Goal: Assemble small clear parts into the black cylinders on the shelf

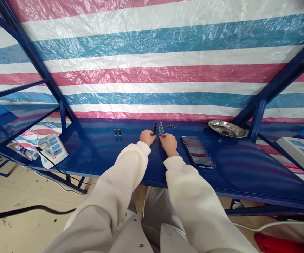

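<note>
My left hand [147, 137] is curled, thumb and forefinger together, at the near end of a row of small black pieces [155, 128]. Just to the right, my right hand [169, 144] has its fingertips pinched at the near end of a row of small clear pieces [160, 127]. Whatever sits between the fingertips of either hand is too small to make out. Beyond the right hand lies a short row of tiny shiny metal pieces [169, 126]. Two little black-topped vials [117, 132] stand apart on the left side of the blue table [96, 147].
A phone [198, 152] lies right of my right hand. Farther right, a round metal dish [227, 129] stands by the blue frame post [257, 121]. White power strips [53, 150] sit at both sides, one with a black cable. A striped plastic sheet [152, 77] hangs behind.
</note>
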### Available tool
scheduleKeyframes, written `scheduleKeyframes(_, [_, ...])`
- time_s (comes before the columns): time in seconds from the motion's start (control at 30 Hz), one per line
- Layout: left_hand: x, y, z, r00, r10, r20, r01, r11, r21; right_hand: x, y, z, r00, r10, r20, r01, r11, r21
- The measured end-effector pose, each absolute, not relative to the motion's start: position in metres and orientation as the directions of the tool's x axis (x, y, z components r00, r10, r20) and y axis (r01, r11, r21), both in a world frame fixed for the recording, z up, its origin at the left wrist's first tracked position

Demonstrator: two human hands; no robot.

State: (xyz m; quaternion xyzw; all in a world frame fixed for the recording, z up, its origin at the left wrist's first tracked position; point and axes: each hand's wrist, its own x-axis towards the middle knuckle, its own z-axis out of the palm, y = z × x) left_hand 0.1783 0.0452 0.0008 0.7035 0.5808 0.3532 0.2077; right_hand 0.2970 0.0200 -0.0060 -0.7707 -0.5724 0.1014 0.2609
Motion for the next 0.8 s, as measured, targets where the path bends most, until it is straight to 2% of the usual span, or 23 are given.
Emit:
scheduleKeyframes(0.13, [0.179,0.049,-0.004,0.118,0.967,0.227,0.751,-0.237,0.617,0.296,0.019,-0.004,0.324,0.935,0.145,0.831,-0.207,-0.517])
scheduleKeyframes(0.3, [0.180,0.047,-0.002,0.101,0.971,0.218,0.789,-0.212,0.576,0.295,0.019,-0.002,0.327,0.940,0.099,0.825,-0.233,-0.515])
scheduleKeyframes(0.57, [0.176,0.037,0.017,0.113,0.989,0.091,0.885,-0.142,0.444,0.293,0.016,0.004,0.305,0.951,0.043,0.854,-0.254,-0.453])
scheduleKeyframes(0.7, [0.153,0.027,0.024,0.196,0.962,0.189,0.873,-0.259,0.413,0.292,0.012,0.006,0.303,0.952,0.035,0.859,-0.257,-0.444])
scheduleKeyframes(0.8, [0.126,0.018,0.024,0.111,0.931,0.347,0.815,-0.285,0.505,0.291,0.009,0.007,0.330,0.942,0.055,0.854,-0.273,-0.443])
